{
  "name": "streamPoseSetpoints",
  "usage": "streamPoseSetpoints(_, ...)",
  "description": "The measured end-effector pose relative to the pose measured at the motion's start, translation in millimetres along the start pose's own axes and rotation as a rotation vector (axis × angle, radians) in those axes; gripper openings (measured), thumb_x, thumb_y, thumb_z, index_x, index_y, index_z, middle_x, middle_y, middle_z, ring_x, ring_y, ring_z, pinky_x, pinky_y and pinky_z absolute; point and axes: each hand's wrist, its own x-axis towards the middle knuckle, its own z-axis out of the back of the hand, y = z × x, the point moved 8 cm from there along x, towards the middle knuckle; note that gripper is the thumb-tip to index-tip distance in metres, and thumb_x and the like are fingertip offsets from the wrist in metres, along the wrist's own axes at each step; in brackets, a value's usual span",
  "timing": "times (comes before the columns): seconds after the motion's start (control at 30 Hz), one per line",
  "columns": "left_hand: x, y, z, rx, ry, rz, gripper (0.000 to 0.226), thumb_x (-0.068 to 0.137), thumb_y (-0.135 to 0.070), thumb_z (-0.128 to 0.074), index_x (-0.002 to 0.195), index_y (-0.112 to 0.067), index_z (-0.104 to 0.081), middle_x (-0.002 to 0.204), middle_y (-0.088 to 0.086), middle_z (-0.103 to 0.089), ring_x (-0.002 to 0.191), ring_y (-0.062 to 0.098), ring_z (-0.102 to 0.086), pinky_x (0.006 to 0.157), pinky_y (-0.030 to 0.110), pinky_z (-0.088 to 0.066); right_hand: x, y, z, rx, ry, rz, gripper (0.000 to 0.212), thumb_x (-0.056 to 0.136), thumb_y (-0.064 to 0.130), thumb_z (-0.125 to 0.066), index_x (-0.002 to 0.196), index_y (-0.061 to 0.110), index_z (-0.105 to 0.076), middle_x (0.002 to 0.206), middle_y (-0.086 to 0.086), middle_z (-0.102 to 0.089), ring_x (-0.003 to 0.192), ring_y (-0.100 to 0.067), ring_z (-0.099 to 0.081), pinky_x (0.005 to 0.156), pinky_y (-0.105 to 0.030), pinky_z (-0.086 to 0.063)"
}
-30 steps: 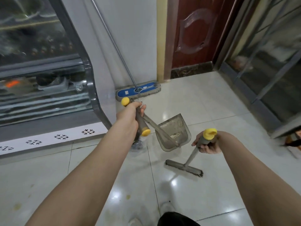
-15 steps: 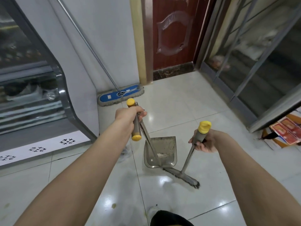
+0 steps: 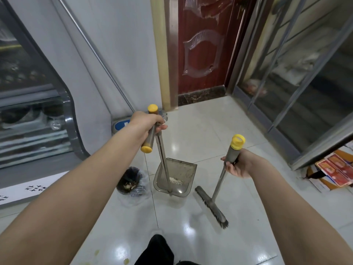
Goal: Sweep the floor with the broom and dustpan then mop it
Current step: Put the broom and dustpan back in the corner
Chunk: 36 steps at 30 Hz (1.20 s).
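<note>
Since half a second ago the grey long-handled broom with its stiff bristle head (image 3: 211, 208) has swung off the dustpan's lip and now sits to the right of it, apart, bristles on the glossy white tiled floor (image 3: 200, 134). A small waste bin lined with a black bag (image 3: 130, 183) has also come into view just left of the pan.

The left hand (image 3: 147, 123) has its fingers wrapped round the yellow-capped grip of the translucent grey plastic dustpan (image 3: 179, 175). The right hand (image 3: 242, 166) has its fingers closed on the broom's grey grip below its yellow cap.

The pan hangs low from its thin metal stem, mouth facing away from the person, and whether it touches the floor I cannot tell. A little pale debris lies near the comb teeth at its back wall, and the plastic looks dusty and scuffed.

Emptying seems the likely step. Keep the pan tilted back while lifting so nothing slides out, bring its lip over the bin's mouth, then tip slowly. The bin is narrow and light, so a knock could topple it. The blue flat mop (image 3: 119, 125) waits against the wall behind the left hand.
</note>
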Motion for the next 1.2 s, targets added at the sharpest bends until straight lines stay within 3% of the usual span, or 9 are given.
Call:
streamPoseSetpoints(0.13,27.8,-18.9,15.4,0.027,-0.009,-0.012,0.011,0.08,0.01,-0.058,0.087,0.004,-0.053,0.081,0.026,-0.062,0.033,0.013,-0.058,0.034,0.013,-0.041,10.7,36.6,-23.6,0.025,-0.007,0.045,0.026,0.093,0.021,-0.035,0.077,0.005,-0.049,0.044,-0.011,-0.051,0.029,-0.018,-0.052,0.031,-0.016,-0.044)
streamPoseSetpoints(0.3,79.9,-42.2,34.0,0.019,-0.01,-0.003,0.016,0.083,0.008,-0.059,0.098,0.007,-0.054,0.08,0.022,-0.062,0.033,0.012,-0.059,0.035,0.013,-0.044,38.0,91.1,-57.1,-0.009,-0.044,0.092,0.029,0.093,0.026,-0.033,0.079,0.005,-0.049,0.043,-0.013,-0.053,0.028,-0.02,-0.053,0.031,-0.019,-0.045)
streamPoseSetpoints(0.47,136.7,-64.2,48.4,0.019,0.023,0.031,0.009,0.08,0.009,-0.061,0.083,0.004,-0.054,0.075,0.023,-0.063,0.035,0.013,-0.06,0.036,0.013,-0.045,67.7,150.4,-107.7,-0.061,-0.078,0.094,0.028,0.091,0.027,-0.034,0.08,0.006,-0.049,0.042,-0.014,-0.053,0.028,-0.02,-0.053,0.033,-0.019,-0.047)
streamPoseSetpoints(0.6,182.4,-81.4,60.8,0.022,0.025,0.034,0.012,0.079,0.01,-0.062,0.085,0.004,-0.054,0.074,0.023,-0.063,0.036,0.014,-0.061,0.036,0.014,-0.046,93.4,200.4,-151.5,-0.069,-0.07,0.12,0.03,0.091,0.033,-0.034,0.079,0.008,-0.047,0.043,-0.012,-0.054,0.029,-0.019,-0.053,0.033,-0.019,-0.047)
streamPoseSetpoints(0.8,228.4,-107.8,77.6,-0.012,-0.013,0.043,0.012,0.08,0.009,-0.062,0.086,0.003,-0.053,0.076,0.021,-0.063,0.037,0.013,-0.062,0.035,0.014,-0.045,121.2,255.9,-196.2,-0.06,-0.045,0.171,0.033,0.092,0.038,-0.034,0.082,0.008,-0.046,0.068,-0.013,-0.052,0.031,-0.02,-0.055,0.033,-0.021,-0.048)
streamPoseSetpoints(0.97,270.8,-130.6,92.8,-0.003,-0.063,0.031,0.023,0.077,0.007,-0.066,0.097,0.007,-0.055,0.084,0.024,-0.067,0.043,0.016,-0.064,0.037,0.016,-0.046,143.9,306.4,-230.5,-0.107,-0.014,0.181,0.035,0.092,0.042,-0.035,0.084,0.009,-0.045,0.071,-0.014,-0.052,0.032,-0.02,-0.056,0.034,-0.022,-0.048)
streamPoseSetpoints(1.13,312.7,-145.5,105.0,0.022,-0.095,0.024,0.014,0.075,0.009,-0.065,0.084,0.005,-0.054,0.062,0.021,-0.067,0.047,0.022,-0.064,0.037,0.018,-0.046,180.3,355.0,-270.8,-0.179,0.035,0.161,0.035,0.094,0.04,-0.033,0.084,0.009,-0.045,0.069,-0.014,-0.053,0.03,-0.02,-0.055,0.031,-0.021,-0.046)
streamPoseSetpoints(1.2,327.8,-153.3,111.8,0.05,-0.111,0.014,0.011,0.076,0.011,-0.063,0.077,0.005,-0.053,0.057,0.02,-0.065,0.047,0.023,-0.062,0.036,0.017,-0.045,195.5,372.8,-287.2,-0.217,0.069,0.138,0.036,0.095,0.039,-0.032,0.081,0.008,-0.045,0.054,-0.015,-0.057,0.028,-0.02,-0.054,0.029,-0.021,-0.045)
